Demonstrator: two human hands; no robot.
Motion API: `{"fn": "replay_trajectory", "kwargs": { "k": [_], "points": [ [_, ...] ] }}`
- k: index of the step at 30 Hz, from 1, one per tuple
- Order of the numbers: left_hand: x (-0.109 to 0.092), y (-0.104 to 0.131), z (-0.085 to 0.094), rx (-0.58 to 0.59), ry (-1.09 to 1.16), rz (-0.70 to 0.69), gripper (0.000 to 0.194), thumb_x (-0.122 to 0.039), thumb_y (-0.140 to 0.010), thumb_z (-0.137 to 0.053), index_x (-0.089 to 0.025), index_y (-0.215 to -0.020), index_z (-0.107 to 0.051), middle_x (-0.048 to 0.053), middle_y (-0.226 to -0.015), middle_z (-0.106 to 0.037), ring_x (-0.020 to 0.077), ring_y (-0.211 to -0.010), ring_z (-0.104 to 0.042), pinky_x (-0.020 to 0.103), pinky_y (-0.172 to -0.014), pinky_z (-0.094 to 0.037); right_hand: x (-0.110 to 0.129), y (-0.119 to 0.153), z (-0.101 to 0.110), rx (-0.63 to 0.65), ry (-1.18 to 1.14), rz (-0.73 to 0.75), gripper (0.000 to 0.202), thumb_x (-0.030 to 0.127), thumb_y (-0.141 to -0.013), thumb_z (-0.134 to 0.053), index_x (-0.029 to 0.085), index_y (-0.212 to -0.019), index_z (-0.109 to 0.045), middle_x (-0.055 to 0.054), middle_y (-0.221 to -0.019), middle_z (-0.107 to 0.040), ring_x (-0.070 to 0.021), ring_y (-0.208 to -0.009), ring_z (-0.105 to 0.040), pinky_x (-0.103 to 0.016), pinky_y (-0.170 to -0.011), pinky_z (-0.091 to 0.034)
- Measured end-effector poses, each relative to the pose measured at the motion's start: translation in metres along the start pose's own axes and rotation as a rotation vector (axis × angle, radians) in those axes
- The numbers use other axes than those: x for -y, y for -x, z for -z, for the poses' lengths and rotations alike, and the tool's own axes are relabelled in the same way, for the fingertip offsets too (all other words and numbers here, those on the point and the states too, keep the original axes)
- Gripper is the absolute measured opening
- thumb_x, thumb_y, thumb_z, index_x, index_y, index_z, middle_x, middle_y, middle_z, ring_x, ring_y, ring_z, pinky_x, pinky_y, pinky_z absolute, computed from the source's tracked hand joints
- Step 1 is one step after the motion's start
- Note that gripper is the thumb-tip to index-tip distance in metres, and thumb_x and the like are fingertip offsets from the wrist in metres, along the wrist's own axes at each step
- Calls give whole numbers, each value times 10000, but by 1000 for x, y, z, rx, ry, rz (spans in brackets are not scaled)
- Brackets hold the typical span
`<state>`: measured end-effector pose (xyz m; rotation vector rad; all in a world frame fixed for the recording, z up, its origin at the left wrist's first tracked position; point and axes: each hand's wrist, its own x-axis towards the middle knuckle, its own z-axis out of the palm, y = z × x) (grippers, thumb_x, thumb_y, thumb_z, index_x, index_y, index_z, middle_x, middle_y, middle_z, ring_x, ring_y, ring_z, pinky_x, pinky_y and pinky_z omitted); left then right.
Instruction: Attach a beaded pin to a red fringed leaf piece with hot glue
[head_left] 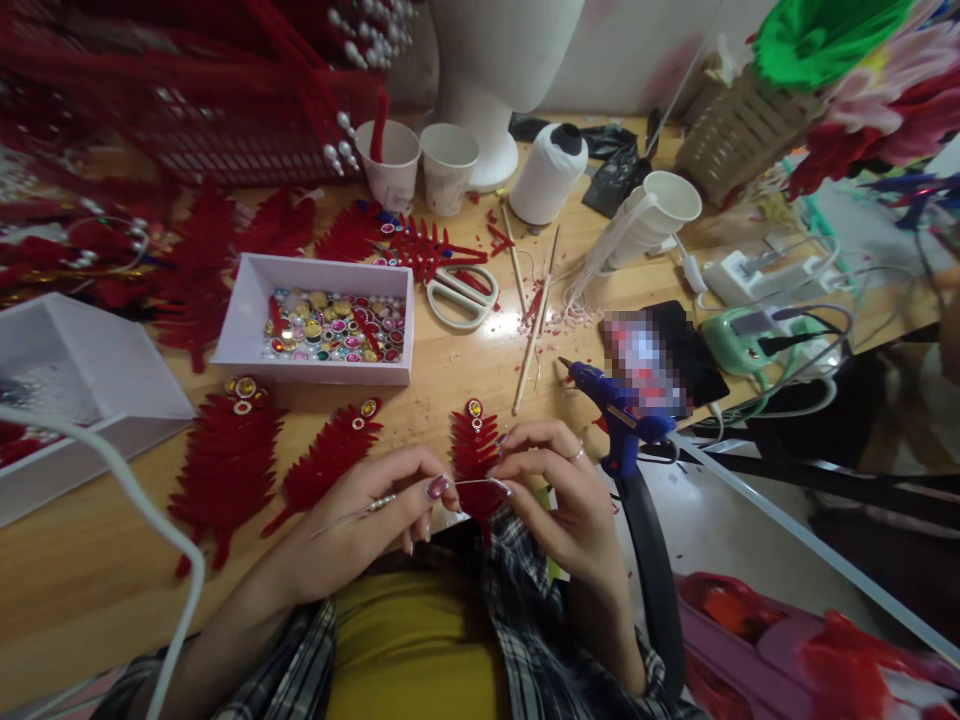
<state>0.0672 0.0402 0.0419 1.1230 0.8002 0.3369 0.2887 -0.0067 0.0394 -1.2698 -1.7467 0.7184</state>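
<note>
My left hand is closed, thumb and fingertips pinching a thin pale strand. Small pearl beads and a trailing end lie over that hand. The strand's other end runs taut into the pinched fingertips of my right hand; whether it is thread or wire I cannot tell. Just behind it, partly hidden by my fingers, is a red feather-shaped piece topped with a yellow gem. Two more red jewelled pieces, a smaller one and a larger one, lie to the left.
A white box holds gems and beads, with scissors beside it. A blue glue gun lies right, near a phone and power strip. Paper cups and a thread spool stand behind. A white cable crosses the left foreground.
</note>
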Motion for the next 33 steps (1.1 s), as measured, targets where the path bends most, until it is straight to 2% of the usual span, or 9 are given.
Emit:
{"fn": "replay_trajectory", "kwargs": {
  "k": [7,23,33],
  "points": [
    [5,4,5,1,23,-21,268,-453,-971,-504,-226,-934,-643,-37,-751,-598,87,-646,-564,169,-585,-462,-1,1,0,-6,25,-3,144,98,-898,-613,227,-956,-638,-13,-1028,-587,-140,-995,-587,-277,-884,-499],
    [4,7,3,-6,20,5,288,-470,-962,-512,-216,-925,-643,-36,-726,-591,87,-636,-556,162,-578,-464,-2,1,-1,-15,31,-1,164,77,-893,-614,228,-954,-637,-7,-1017,-595,-131,-984,-589,-262,-883,-497],
    [3,6,1,-14,16,1,264,-420,-972,-500,-200,-924,-639,-28,-740,-588,91,-643,-567,171,-578,-480,-2,4,-2,-42,9,-5,169,77,-879,-632,233,-943,-654,-5,-992,-605,-139,-952,-596,-277,-837,-513]
  ]
}}
